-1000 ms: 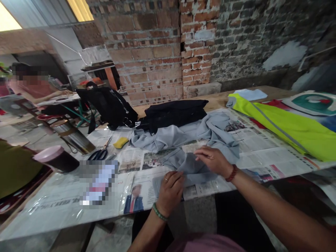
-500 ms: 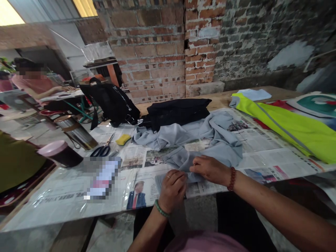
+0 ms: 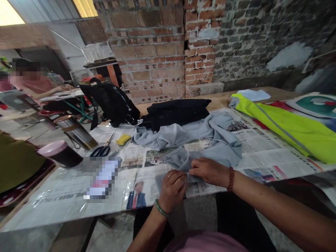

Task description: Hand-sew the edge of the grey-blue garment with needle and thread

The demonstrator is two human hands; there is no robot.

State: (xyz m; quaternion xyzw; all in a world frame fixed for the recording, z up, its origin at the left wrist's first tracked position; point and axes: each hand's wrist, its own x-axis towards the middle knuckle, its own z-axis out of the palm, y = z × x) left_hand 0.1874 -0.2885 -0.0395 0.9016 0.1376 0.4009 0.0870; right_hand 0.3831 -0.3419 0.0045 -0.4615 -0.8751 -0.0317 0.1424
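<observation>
A rough brick wall fills the upper half of the frame, red brick in the centre and darker, patchy brick toward the upper right, with a bright opening at the upper left. Below it a long table (image 3: pixel 265 91) runs across the whole picture, covered in newspaper (image 3: pixel 262 143) under clear plastic. At the far left edge another person sits at a separate bench, well apart. On the right of the table lies a bright yellow-green vest (image 3: pixel 288 129); near the centre back sit a black bag (image 3: pixel 112 103) and a folded black garment (image 3: pixel 175 112). Left of centre lie scissors (image 3: pixel 101 151), a yellow sponge-like piece (image 3: pixel 123 139) and a dark cup with a pink lid (image 3: pixel 60 154). The grey cloth (image 3: pixel 204 136) sprawls across the middle, its long axis running from left-centre to right-centre, with one end trailing down toward the near table edge. That near end lies directly under and between both hands, the bulk of it up-frame from the fingers. The left hand (image 3: pixel 172 189) is curled, fingers pinching the cloth's edge. The right hand (image 3: pixel 208 171) rests just beside it, nearly touching, fingers narrowed and pressing on the same fold. Both are equally near the cloth's end; the right reaches in from the lower right.
</observation>
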